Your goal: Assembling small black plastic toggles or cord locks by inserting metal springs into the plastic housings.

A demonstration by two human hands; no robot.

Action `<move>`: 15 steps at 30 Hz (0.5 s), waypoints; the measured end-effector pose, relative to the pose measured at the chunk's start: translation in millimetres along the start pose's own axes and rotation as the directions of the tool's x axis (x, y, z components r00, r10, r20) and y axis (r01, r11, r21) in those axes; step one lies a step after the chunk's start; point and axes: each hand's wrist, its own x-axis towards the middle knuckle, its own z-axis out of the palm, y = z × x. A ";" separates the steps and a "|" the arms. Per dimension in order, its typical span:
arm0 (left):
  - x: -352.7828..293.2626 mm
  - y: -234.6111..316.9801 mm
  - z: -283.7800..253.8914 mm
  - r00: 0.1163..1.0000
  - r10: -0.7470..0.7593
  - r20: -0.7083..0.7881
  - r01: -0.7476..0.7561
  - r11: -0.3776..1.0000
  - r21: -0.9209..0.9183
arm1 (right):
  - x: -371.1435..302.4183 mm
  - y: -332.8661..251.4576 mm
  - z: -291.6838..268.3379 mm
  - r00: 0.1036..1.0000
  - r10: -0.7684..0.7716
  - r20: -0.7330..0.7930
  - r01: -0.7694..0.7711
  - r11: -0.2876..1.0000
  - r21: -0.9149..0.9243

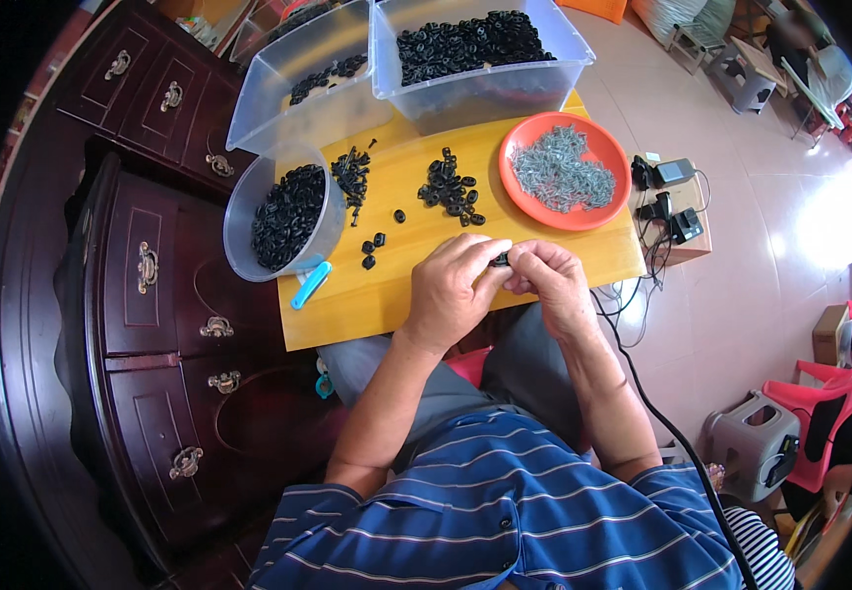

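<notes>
Nearest is the person's blue striped shirt (465, 492), w/ grey trousers (372, 372) at the near edge of the yellow worktop (367, 315). Just above that edge, L hand (453, 285) has its fingers nearly closed, thumb & forefinger pinching a small black piece (501, 261). R hand (556, 287) meets it from the other side, fingers bunched tight at the piece's right end; can't tell if they grip it too or hold some smaller bit.

Step in hand looks like prob. fitting or pressing smth. into the piece, held up b/w both hands. Next move prob. calls for a steady L pinch & a short, careful push from R; fingertips hide the detail.

A bit farther, on the left: a blue-handled tool (312, 285) by a clear round tub (237, 244) of black parts (290, 216). Right of the tub, a few loose black pieces (375, 246); beyond, a heap of similar ones (451, 192) & a cluster of black stemmed bits (349, 177). Over right, an orange plate (619, 162) w/ thin silvery metal bits (564, 172). At the far edge, two clear bins, L one (278, 123) sparsely stocked, R one (465, 116) w/ far more black parts.
</notes>
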 end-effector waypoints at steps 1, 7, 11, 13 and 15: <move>0.0 -0.7 0.9 1.000 0.002 -0.011 -0.002 1.000 -0.019 | 0.1 0.1 0.3 1.000 0.000 -0.001 0.000 1.000 0.001; -5.7 -0.9 1.8 0.995 -0.095 -0.005 0.094 0.989 -0.112 | 2.0 3.9 2.7 0.993 -0.115 -0.001 0.114 0.985 -0.126; -24.4 -20.3 -0.7 0.972 -0.222 0.074 0.230 0.966 -0.119 | 1.3 4.0 3.0 0.977 -0.211 -0.001 0.163 0.757 -0.633; -38.3 -41.0 -3.8 0.941 -0.323 0.105 0.316 0.946 0.078 | -2.5 -1.6 7.5 0.970 -0.244 -0.010 0.142 0.597 -0.790; -43.9 -56.9 -14.2 0.908 -0.397 0.133 0.378 0.914 0.151 | -4.1 -2.2 7.8 0.971 -0.239 0.008 0.151 0.587 -0.795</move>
